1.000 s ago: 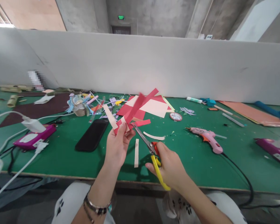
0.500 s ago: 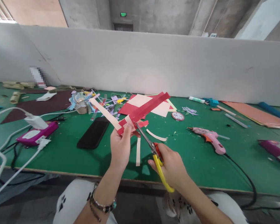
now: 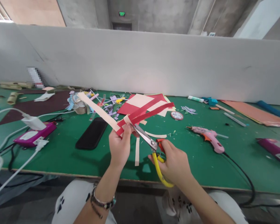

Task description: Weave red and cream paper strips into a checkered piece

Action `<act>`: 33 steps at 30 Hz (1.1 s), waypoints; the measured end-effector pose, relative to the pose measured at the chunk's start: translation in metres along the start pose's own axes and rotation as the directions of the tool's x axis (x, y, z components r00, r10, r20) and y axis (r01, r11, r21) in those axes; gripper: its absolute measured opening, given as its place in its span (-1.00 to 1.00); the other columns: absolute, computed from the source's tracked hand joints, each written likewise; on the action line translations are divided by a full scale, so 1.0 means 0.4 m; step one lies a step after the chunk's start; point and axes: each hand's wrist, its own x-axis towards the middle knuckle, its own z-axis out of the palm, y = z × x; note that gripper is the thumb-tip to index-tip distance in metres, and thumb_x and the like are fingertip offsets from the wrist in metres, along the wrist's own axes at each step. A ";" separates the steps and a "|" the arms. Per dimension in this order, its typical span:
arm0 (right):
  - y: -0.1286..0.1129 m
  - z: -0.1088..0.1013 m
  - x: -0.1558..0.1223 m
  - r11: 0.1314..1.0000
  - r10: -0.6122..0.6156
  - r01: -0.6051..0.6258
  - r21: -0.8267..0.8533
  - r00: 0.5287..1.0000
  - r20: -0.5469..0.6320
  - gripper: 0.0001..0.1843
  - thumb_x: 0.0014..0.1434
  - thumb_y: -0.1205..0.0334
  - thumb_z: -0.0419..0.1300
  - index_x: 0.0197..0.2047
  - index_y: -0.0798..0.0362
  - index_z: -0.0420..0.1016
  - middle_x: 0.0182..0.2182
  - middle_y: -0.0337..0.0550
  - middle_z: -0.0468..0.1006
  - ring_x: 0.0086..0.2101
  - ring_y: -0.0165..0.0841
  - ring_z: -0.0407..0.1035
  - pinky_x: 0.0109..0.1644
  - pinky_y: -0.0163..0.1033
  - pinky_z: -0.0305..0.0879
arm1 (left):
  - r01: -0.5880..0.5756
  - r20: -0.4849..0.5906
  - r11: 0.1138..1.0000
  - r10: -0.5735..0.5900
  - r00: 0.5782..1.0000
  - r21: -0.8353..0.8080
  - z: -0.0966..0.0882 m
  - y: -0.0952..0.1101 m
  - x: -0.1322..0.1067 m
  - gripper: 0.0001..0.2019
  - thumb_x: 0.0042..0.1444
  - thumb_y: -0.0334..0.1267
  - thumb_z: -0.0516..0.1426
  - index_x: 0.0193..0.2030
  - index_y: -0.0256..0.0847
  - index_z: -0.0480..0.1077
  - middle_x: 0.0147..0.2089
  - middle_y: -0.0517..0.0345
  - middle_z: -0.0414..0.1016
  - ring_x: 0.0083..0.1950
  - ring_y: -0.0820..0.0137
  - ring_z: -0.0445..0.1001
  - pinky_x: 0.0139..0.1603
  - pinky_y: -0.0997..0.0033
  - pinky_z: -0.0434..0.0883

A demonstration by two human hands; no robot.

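Bench (image 3: 200,171): biggest item, green top across the full frame width. Front edge crosses the lower frame; both forearms pass over it. Rear edge meets the white panel (image 3: 154,59), so reach ends there. Brown sheet (image 3: 40,109) upper left; orange sheet (image 3: 254,113) at far right. Red and pale sheets (image 3: 140,100) stacked just above centre.

Red strips (image 3: 151,112), the workpiece, mid-frame: two fan out to upper right, in front of the stack. Long pale strip (image 3: 98,109) runs off the same bundle to upper left. Scissors (image 3: 153,143) centre, blades angled up-left, tips at the red strips by the left thumb. Can't tell if they've cut through.

Right hand (image 3: 175,161) closed on the scissor handles, just inside the front edge. Left hand (image 3: 119,148) pinching the bundle, thumb on top.

Phone (image 3: 92,133) just left of left hand, limits that side. Glue gun (image 3: 208,137) on the right; open green top between it and right hand, a few specks. Two loose pale strips (image 3: 137,151) under the scissors area. Round badge (image 3: 176,115) right of the stack.
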 end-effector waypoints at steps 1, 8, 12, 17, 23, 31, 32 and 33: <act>0.000 0.000 0.000 1.000 0.002 -0.002 0.011 1.000 0.004 -0.62 0.06 -0.07 -0.05 -0.40 0.09 0.33 -0.64 -0.26 0.33 -0.68 -0.45 0.21 -0.61 -0.40 -0.06 | 0.021 0.012 0.999 -0.021 1.000 -0.041 0.003 -0.001 -0.002 -0.76 0.02 -0.13 0.06 -0.50 -0.27 0.36 -0.62 0.23 0.37 -0.62 0.53 0.33 -0.57 0.54 0.30; -0.002 0.003 -0.004 0.999 0.004 -0.006 0.039 0.998 0.062 -0.60 0.03 -0.11 -0.03 -0.52 0.07 0.27 -0.68 -0.27 0.28 -0.71 -0.48 0.14 -0.62 -0.41 -0.11 | 0.122 0.025 0.976 -0.120 0.992 -0.181 0.012 0.001 -0.009 -0.80 -0.01 -0.13 0.09 -0.43 -0.23 0.36 -0.61 0.21 0.42 -0.56 0.44 0.42 -0.57 0.51 0.32; -0.002 0.006 -0.007 0.998 0.016 -0.020 0.055 0.997 0.078 -0.58 0.04 -0.13 -0.05 -0.54 0.06 0.26 -0.69 -0.28 0.25 -0.70 -0.48 0.11 -0.61 -0.40 -0.13 | 0.122 0.011 0.977 -0.122 0.992 -0.172 0.017 0.005 -0.011 -0.79 -0.01 -0.12 0.09 -0.36 -0.24 0.38 -0.59 0.19 0.44 -0.54 0.41 0.44 -0.56 0.49 0.34; -0.001 0.005 -0.006 0.998 0.012 -0.016 0.059 0.997 0.074 -0.57 0.05 -0.13 -0.05 -0.54 0.07 0.28 -0.70 -0.28 0.24 -0.70 -0.49 0.09 -0.60 -0.40 -0.13 | 0.129 0.033 0.972 -0.125 0.992 -0.197 0.019 0.008 -0.011 -0.80 0.00 -0.13 0.10 -0.42 -0.24 0.36 -0.58 0.19 0.44 -0.54 0.43 0.44 -0.57 0.51 0.34; -0.002 -0.002 -0.003 0.995 0.024 -0.033 0.091 0.995 0.097 -0.57 0.05 -0.12 -0.06 -0.52 0.07 0.31 -0.72 -0.28 0.23 -0.70 -0.49 0.09 -0.60 -0.40 -0.14 | 0.131 0.024 0.970 -0.129 0.991 -0.204 0.014 0.001 -0.008 -0.80 -0.03 -0.15 0.12 -0.49 -0.25 0.33 -0.59 0.21 0.42 -0.54 0.45 0.42 -0.57 0.54 0.35; -0.006 -0.008 0.002 0.984 0.063 -0.095 0.148 0.976 0.206 -0.56 0.07 -0.11 -0.10 -0.59 0.05 0.22 -0.72 -0.28 0.22 -0.70 -0.49 0.07 -0.60 -0.39 -0.17 | 0.163 0.024 0.960 -0.162 0.986 -0.227 0.018 0.006 -0.005 -0.79 -0.05 -0.18 0.14 -0.57 -0.26 0.32 -0.60 0.25 0.37 -0.59 0.52 0.37 -0.59 0.57 0.33; -0.007 -0.008 0.003 0.981 0.069 -0.107 0.160 0.971 0.228 -0.56 0.07 -0.12 -0.11 -0.60 0.05 0.20 -0.73 -0.28 0.21 -0.70 -0.49 0.06 -0.60 -0.39 -0.17 | 0.172 0.020 0.958 -0.172 0.985 -0.230 0.020 0.006 -0.005 -0.79 -0.06 -0.18 0.14 -0.57 -0.26 0.32 -0.61 0.26 0.36 -0.60 0.53 0.36 -0.59 0.58 0.33; -0.008 -0.009 0.003 0.978 0.078 -0.123 0.170 0.965 0.252 -0.55 0.07 -0.13 -0.11 -0.61 0.04 0.18 -0.73 -0.29 0.20 -0.70 -0.49 0.04 -0.60 -0.39 -0.17 | 0.178 0.017 0.956 -0.179 0.984 -0.234 0.020 0.006 -0.004 -0.79 -0.06 -0.19 0.15 -0.58 -0.26 0.32 -0.61 0.27 0.36 -0.60 0.54 0.35 -0.59 0.58 0.32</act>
